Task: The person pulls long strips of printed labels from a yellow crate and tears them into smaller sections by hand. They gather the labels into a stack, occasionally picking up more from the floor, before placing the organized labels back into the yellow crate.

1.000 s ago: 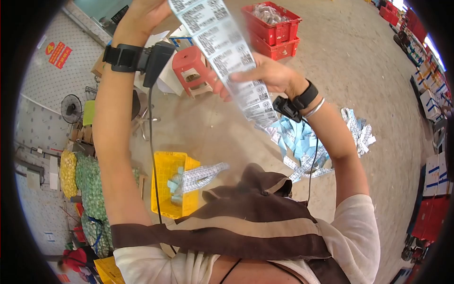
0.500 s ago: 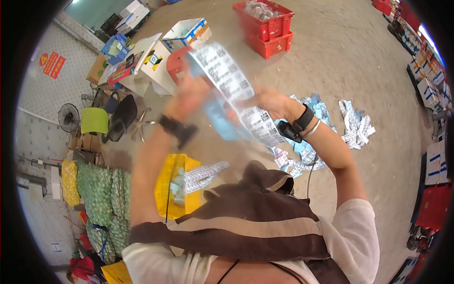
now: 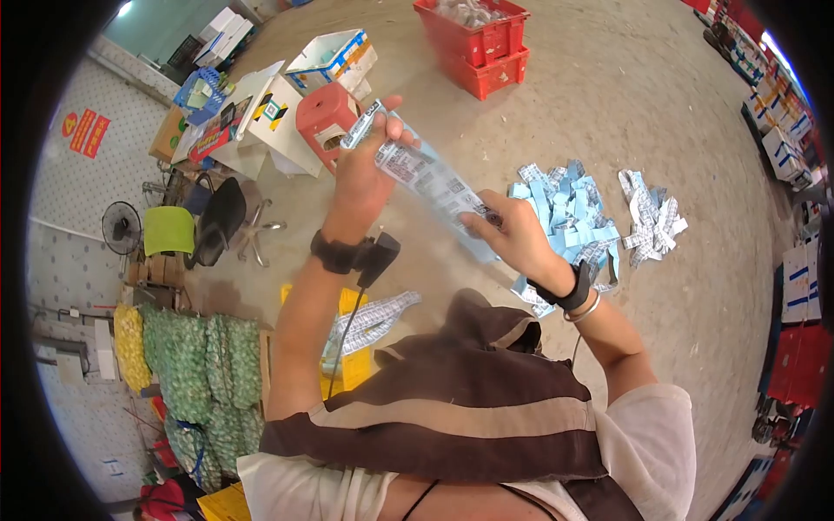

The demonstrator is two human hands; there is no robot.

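Note:
A strip of printed labels (image 3: 426,181), with codes on its white face and blue along its edges, stretches slantwise between my hands. My left hand (image 3: 363,178) is closed around its upper end, where the strip folds over near the fingers. Lower down, my right hand (image 3: 514,239) pinches the strip between thumb and fingers. Beyond my right hand, a heap of blue and white label strips (image 3: 565,213) lies on the floor. A second heap of white label strips (image 3: 647,221) lies to its right. Below my left forearm, more strips (image 3: 373,321) hang over a yellow crate (image 3: 352,373).
A red stool (image 3: 326,117) stands just beyond my left hand. Stacked red crates (image 3: 486,65) are farther ahead. To the left are a white foam box (image 3: 330,61), a black office chair (image 3: 224,221), a fan (image 3: 122,227) and filled green net sacks (image 3: 178,356).
My hands have drawn the strip into a narrower, straighter band. My left hand moved up to its upper end, while my right hand shifted slightly down and right.

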